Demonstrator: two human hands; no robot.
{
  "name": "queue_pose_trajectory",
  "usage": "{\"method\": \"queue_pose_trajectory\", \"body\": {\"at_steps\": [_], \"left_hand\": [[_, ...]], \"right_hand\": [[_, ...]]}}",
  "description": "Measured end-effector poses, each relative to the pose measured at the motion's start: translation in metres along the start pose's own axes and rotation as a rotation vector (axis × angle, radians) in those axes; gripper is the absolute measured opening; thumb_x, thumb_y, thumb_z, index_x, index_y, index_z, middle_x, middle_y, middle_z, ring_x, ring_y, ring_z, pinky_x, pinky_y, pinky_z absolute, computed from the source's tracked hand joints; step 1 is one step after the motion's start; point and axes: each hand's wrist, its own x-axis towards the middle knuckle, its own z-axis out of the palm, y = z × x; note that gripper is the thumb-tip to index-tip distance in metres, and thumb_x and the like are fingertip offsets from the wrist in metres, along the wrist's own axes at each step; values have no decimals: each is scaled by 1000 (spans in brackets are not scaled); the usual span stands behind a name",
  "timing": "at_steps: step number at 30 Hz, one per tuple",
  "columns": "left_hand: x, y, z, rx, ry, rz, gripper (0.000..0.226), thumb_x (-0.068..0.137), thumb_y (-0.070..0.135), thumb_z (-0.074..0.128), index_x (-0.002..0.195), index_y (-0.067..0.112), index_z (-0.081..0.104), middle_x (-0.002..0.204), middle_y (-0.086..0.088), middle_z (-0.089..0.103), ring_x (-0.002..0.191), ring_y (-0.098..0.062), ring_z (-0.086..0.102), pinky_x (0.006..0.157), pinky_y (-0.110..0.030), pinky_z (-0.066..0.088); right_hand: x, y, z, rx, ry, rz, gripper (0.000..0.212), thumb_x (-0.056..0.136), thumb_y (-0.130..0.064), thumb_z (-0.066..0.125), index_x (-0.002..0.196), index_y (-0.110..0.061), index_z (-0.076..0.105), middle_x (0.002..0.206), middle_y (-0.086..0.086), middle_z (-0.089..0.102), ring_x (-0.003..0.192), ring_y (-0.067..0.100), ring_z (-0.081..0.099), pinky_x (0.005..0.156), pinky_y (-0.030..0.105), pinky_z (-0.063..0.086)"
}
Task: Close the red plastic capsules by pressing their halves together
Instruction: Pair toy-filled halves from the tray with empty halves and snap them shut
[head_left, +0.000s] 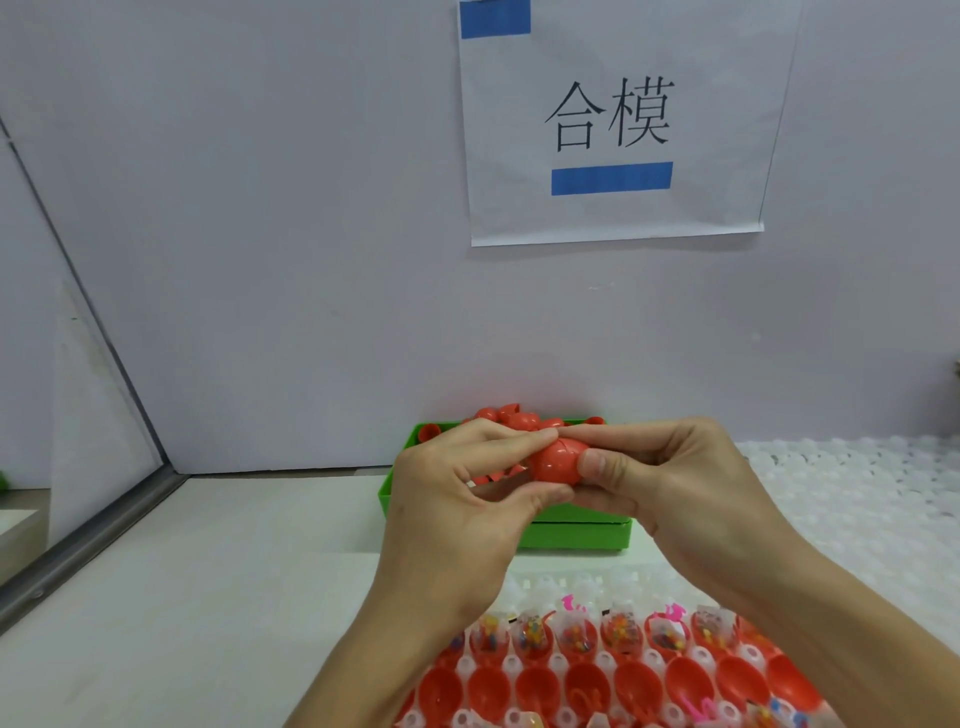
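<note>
Head view, left hand and right hand pinched a red capsule between curled fingers, held above the green bin, open red halves in the tray below.

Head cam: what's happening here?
A person holds one red capsule between both hands, left hand and right hand, pinching its halves together above a green bin of loose red halves. Nearer the camera, a white tray holds open red halves, some with small toys inside.
</note>
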Motion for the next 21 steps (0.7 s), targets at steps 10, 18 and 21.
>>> {"method": "queue_pose_trajectory", "body": {"at_steps": [10,18,21], "left_hand": [[0,-2,-1,124,-13,24,40,69,2,85,101,24,78,89,15,71,87,-8,71,76,-20,59],[-4,-3,5,292,78,121,34,72,-4,73,100,14,79,80,14,69,78,-4,68,65,-17,57],[-1,-4,1,205,54,33,38,69,-8,81,95,21,81,81,17,71,79,-2,68,64,-12,53]], "right_hand": [[-2,0,5,-53,50,-7,25,62,-5,72,85,-1,78,88,19,76,82,30,76,66,24,60],[-5,2,10,-63,28,-35,21,65,-7,72,85,-9,79,86,14,77,80,26,76,66,23,60],[-2,3,8,-21,25,-12,24,61,-12,73,84,-9,81,87,18,76,82,29,76,67,26,60]]}}
